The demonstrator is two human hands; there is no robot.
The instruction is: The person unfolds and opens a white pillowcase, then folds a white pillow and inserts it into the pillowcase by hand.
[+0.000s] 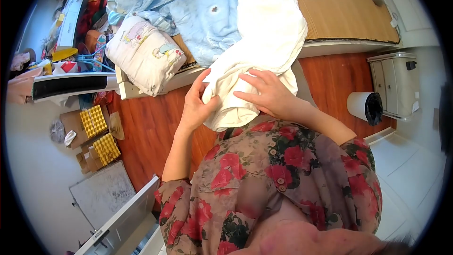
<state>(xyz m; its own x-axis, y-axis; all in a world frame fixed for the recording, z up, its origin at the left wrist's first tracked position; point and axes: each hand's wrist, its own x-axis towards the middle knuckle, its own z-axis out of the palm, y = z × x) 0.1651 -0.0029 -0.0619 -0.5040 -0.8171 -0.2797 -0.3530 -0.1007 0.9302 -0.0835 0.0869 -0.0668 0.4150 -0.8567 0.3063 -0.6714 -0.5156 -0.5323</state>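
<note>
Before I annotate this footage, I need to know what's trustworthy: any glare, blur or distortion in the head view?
Head view: fisheye distortion, with black corners and stretched edges; head view: glare washes out the white cloth toward the top, hiding folds, while creases show nearer the left hand and right hand; head view: both hands look reasonably sharp.

Beyond both hands point(195, 106) point(272, 95), we lose the far ends of the white cloth point(270, 14) and the blue quilt point(200, 23) at the top edge. We cannot see some left-hand fingers behind the cloth's folds. Well left of the hands, we find the jumbled items point(96, 42) too small and overlapped to name; to the right, the bin's point(357, 104) contents stay unreadable.
</note>
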